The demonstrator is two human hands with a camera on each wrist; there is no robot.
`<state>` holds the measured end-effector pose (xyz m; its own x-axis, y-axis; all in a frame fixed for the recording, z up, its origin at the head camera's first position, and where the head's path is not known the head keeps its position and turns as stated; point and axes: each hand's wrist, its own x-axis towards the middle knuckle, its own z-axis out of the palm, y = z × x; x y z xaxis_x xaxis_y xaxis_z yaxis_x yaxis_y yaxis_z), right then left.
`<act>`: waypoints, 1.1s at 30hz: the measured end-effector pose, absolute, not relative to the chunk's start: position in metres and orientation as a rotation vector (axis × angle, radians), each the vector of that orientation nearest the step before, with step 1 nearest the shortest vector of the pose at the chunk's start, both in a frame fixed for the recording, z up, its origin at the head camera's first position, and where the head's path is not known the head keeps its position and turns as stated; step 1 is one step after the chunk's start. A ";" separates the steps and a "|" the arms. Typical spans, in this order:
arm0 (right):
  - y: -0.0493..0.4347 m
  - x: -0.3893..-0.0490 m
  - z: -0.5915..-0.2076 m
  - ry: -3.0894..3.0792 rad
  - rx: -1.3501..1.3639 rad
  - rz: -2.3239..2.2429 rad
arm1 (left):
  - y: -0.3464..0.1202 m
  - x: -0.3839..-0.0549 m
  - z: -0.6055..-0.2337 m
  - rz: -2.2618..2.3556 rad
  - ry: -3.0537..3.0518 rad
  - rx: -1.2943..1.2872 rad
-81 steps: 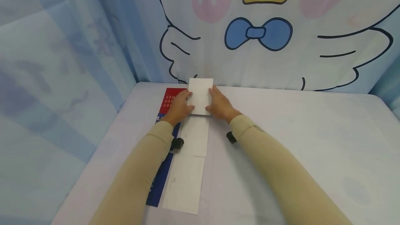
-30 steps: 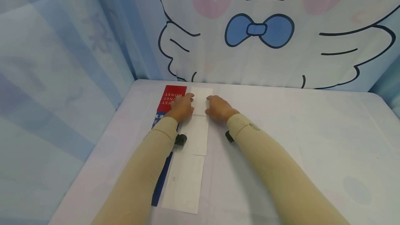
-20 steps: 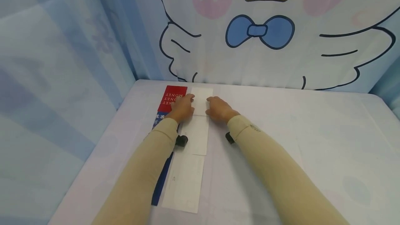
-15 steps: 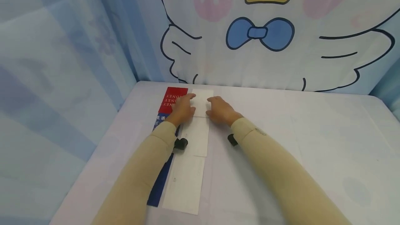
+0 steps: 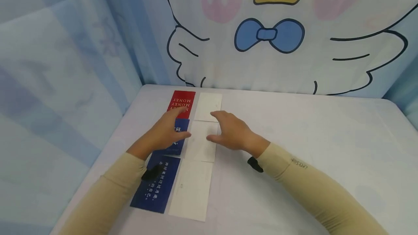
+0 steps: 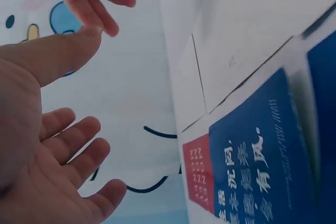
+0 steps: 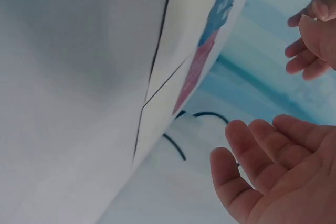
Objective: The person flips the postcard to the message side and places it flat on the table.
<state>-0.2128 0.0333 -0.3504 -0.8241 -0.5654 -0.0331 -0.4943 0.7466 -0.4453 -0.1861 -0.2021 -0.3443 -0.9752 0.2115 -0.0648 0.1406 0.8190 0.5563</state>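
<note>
Two columns of cards lie side by side on the table. The left column has a red card [image 5: 183, 99] with "MONEY" lettering at the far end, then a blue card [image 5: 183, 124] and a nearer blue card [image 5: 163, 188], both with white characters. To their right lie a far white card [image 5: 207, 106], a middle white card [image 5: 199, 148] and a near white card [image 5: 191, 191]. My left hand [image 5: 164, 130], fingers extended and holding nothing, hovers over the blue and red cards. Likewise bare, my right hand [image 5: 233, 130] is by the right edge of the white column, thumb and fingers apart.
A white cloth covers the table [image 5: 294, 155], which reaches well to the right of the cards. Behind it hangs a curtain [image 5: 267, 68] with a cartoon print, and another blue curtain [image 5: 65, 100] closes the left side. Black wrist cameras [image 5: 254, 164] sit under both sleeves.
The white card held up by both hands earlier now lies at the far end of the white column. Both hands have let go, drawn back toward me and spread apart.
</note>
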 end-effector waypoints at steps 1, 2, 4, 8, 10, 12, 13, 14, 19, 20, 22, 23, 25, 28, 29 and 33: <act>0.031 -0.206 -0.349 2.776 -0.880 -0.633 | -0.206 -0.178 -0.344 0.862 2.878 0.297; 0.029 -0.199 -0.348 2.768 -0.907 -0.631 | -0.209 -0.169 -0.343 0.856 2.876 0.305; 0.021 -0.186 -0.346 2.748 -0.970 -0.619 | -0.216 -0.152 -0.339 0.832 2.884 0.314; 0.001 -0.162 -0.345 2.706 -1.098 -0.576 | -0.229 -0.120 -0.330 0.774 2.890 0.293; -0.010 -0.149 -0.345 2.684 -1.147 -0.533 | -0.237 -0.107 -0.331 0.774 2.878 0.286; -0.020 -0.138 -0.348 2.664 -1.183 -0.479 | -0.244 -0.096 -0.336 0.784 2.857 0.276; -0.024 -0.133 -0.349 2.654 -1.191 -0.452 | -0.248 -0.091 -0.339 0.790 2.846 0.266; -0.029 -0.128 -0.351 2.644 -1.198 -0.419 | -0.251 -0.086 -0.342 0.800 2.832 0.260; -0.045 -0.111 -0.362 2.615 -1.209 -0.263 | -0.266 -0.064 -0.357 0.783 2.777 0.207; -0.047 -0.108 -0.363 2.613 -1.209 -0.232 | -0.268 -0.060 -0.360 0.773 2.767 0.188; -0.051 -0.103 -0.364 2.609 -1.203 -0.184 | -0.271 -0.053 -0.365 0.750 2.752 0.153; -0.053 -0.101 -0.363 2.607 -1.199 -0.167 | -0.273 -0.050 -0.367 0.739 2.745 0.136; -0.055 -0.098 -0.363 2.609 -1.197 -0.134 | -0.275 -0.044 -0.372 0.729 2.736 0.114; -0.059 -0.095 -0.364 2.612 -1.198 -0.091 | -0.277 -0.037 -0.378 0.722 2.730 0.108; -0.061 -0.094 -0.364 2.612 -1.198 -0.077 | -0.278 -0.036 -0.380 0.717 2.731 0.106; -0.066 -0.091 -0.366 2.596 -1.184 -0.038 | -0.277 -0.032 -0.387 0.681 2.735 0.081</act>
